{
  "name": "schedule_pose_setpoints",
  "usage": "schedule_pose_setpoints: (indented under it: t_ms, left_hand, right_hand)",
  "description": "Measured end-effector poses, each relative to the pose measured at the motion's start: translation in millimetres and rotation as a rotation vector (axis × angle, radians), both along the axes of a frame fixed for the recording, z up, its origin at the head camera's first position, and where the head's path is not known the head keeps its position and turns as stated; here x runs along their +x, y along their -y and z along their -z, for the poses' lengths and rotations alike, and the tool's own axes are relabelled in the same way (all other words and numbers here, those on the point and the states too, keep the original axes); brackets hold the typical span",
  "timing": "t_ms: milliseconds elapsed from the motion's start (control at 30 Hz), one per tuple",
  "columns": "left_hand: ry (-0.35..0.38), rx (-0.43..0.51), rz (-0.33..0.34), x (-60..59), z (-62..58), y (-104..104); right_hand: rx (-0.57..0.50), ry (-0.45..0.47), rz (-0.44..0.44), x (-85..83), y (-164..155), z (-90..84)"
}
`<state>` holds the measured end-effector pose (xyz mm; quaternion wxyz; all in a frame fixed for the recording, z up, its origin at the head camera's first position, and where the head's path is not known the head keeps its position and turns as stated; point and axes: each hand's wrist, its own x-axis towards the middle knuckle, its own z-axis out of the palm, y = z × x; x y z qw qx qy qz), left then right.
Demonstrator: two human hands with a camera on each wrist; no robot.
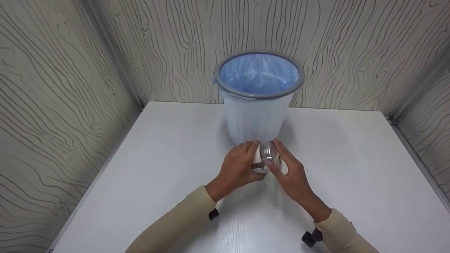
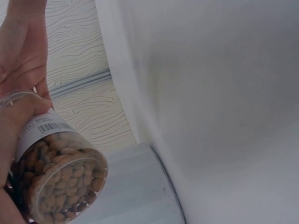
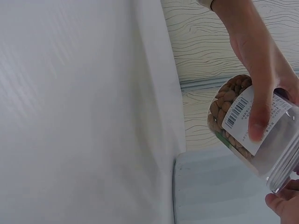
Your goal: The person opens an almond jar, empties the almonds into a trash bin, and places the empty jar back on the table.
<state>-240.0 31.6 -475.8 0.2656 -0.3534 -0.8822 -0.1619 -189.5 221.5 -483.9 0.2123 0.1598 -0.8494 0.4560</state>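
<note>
Left hand (image 1: 239,165) wraps the clear jar of almonds (image 1: 266,160) tilted above the counter (image 1: 351,168) before the bin (image 1: 258,102), right hand (image 1: 290,168) pinching its metal lid (image 1: 271,154) — best brace the body firmly, twist only the cap.

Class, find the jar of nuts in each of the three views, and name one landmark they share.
Head: jar at centre, held between both hands before the bin.
Left wrist: jar at lower left, nuts showing.
Right wrist: jar at right, barcode label facing the camera.
Shared landmark: the bin.
</note>
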Motion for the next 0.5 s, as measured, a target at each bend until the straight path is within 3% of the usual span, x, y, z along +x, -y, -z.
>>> schedule_pose_setpoints:
  t_ms: [200,500]
  left_hand:
    - [-0.013,-0.015,0.010,0.0,0.4,0.9]
    - [0.004,-0.038,0.059,0.0,-2.1,3.2]
  right_hand:
    - [-0.010,-0.012,0.011,-0.6,-1.1,0.9]
    - [-0.087,-0.135,-0.034,-1.5,-4.0,2.9]
